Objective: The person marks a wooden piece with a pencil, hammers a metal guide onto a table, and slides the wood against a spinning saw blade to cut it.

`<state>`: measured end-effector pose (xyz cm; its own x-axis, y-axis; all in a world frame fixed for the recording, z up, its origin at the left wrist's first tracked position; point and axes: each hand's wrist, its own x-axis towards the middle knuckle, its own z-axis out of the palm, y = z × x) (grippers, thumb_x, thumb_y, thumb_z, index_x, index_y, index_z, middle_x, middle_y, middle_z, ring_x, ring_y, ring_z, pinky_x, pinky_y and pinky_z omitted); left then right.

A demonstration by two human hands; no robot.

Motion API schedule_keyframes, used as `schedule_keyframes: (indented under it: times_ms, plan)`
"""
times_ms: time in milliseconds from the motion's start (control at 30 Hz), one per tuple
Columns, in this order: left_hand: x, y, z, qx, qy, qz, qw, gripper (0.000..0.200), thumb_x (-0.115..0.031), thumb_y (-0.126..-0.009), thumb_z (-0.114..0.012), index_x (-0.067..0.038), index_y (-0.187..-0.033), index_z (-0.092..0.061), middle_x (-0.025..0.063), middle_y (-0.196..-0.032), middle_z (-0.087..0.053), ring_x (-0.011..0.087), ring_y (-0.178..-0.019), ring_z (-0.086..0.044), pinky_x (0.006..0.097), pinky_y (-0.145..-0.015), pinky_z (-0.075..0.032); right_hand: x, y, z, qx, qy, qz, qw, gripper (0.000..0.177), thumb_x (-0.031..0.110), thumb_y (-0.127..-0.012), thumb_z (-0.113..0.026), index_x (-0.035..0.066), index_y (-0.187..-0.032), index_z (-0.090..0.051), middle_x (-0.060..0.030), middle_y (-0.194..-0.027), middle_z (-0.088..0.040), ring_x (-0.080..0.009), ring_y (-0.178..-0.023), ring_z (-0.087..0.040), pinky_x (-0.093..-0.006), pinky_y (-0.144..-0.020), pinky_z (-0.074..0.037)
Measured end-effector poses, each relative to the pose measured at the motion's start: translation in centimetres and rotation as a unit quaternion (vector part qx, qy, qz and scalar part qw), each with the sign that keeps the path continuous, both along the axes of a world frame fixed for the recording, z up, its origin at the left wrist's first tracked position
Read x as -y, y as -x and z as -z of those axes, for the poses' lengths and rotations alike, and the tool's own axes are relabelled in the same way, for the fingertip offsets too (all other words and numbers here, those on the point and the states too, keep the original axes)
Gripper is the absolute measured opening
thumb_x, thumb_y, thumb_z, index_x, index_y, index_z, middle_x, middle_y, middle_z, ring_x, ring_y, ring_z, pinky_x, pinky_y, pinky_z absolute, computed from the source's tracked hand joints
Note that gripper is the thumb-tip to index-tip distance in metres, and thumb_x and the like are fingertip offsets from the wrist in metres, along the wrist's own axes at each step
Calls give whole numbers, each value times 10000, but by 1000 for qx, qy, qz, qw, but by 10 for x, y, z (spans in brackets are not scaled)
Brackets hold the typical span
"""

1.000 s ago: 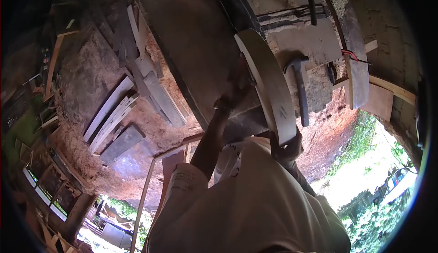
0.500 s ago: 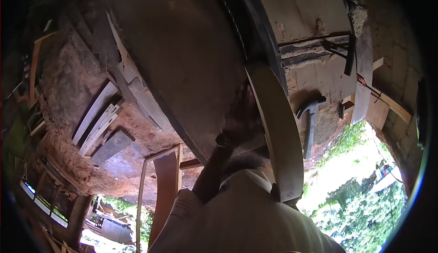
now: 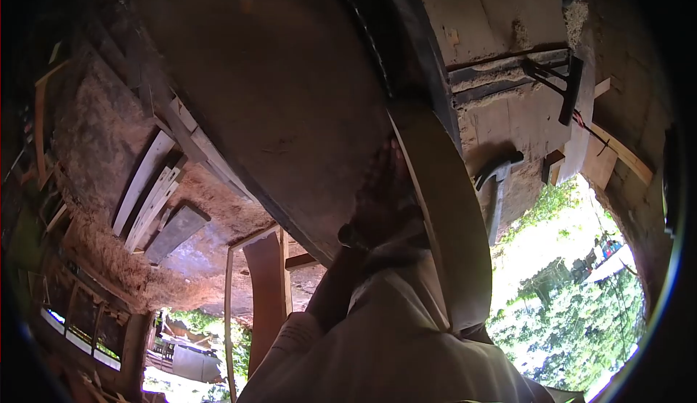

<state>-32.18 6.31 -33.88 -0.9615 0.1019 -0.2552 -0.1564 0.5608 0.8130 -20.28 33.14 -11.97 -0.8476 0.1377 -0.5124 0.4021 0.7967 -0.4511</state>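
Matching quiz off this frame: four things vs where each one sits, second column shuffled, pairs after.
1 hammer
2 curved wooden strip
3 wristwatch
4 pale slats

A on the sawdust, far left
B at the wrist of the left hand
C on the pale surface, right of the strip
D on edge, beside the left hand

Pairs: 1-C, 2-D, 3-B, 4-A

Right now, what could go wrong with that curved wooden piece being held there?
The left hand sits against the curved wooden piece, near a toothed strip; a slip might bring fingers onto the teeth. The hammer lies close behind the piece and could get knocked off.
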Motion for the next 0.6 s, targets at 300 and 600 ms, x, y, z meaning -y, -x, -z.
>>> schedule_keyframes:
  times_ms: [300, 600]
  plan:
    - [-1, -4, 4, -10, 71, 43, 997, 1153, -508, -790, -772, 18, -1613, -160, 268, -1669, -180, 395, -1554, -208, 505, -1242, -249, -29, 138, 152, -143, -64, -151, 976, 565, 155, -911, -754, 9, -1380, -476, -209, -1312, -546, -373, -1155, -585, -436, -882, -526]
    - [1, 1, -2, -95, 26, -31, 995, 1117, -516, -749, -798, -46, -1608, -261, 244, -1666, -217, 370, -1557, -213, 511, -1224, -273, -33, 219, 133, 95, 349, 294, 884, 398, 415, -1102, -415, 74, -1261, -547, 24, -714, -492, -71, -485, -442, -251, -428, -375]
